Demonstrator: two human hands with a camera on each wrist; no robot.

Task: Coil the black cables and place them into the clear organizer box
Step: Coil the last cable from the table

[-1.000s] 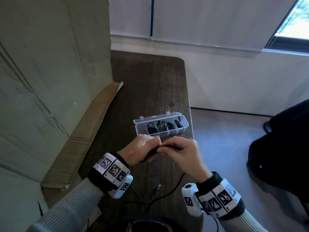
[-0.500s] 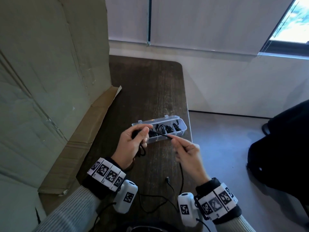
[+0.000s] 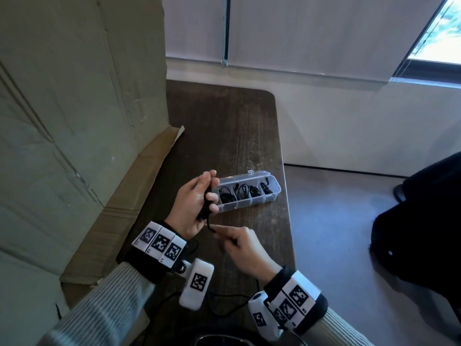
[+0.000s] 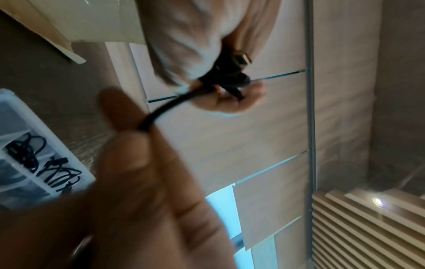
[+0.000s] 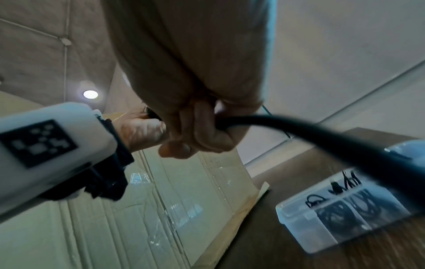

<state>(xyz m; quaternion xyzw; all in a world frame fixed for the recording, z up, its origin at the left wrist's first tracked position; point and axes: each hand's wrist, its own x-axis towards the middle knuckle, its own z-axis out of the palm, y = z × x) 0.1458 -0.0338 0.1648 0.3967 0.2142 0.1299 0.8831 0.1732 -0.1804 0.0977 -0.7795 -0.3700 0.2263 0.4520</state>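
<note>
Dark wooden table [image 3: 224, 126] (window [image 3: 439, 33] beyond)

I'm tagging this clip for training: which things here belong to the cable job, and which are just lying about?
Part of the job:
- black cable, gripped by the left hand, pinched by the right hand
- clear organizer box, coiled cables inside

Lying about:
- cardboard box
- black bag on the floor

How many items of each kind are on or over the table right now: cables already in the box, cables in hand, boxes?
Coiled black cables in the organizer box: 4
Black cable being coiled, held by the left hand and right hand: 1
Clear organizer box: 1
Cardboard box: 1
Total: 7
</note>
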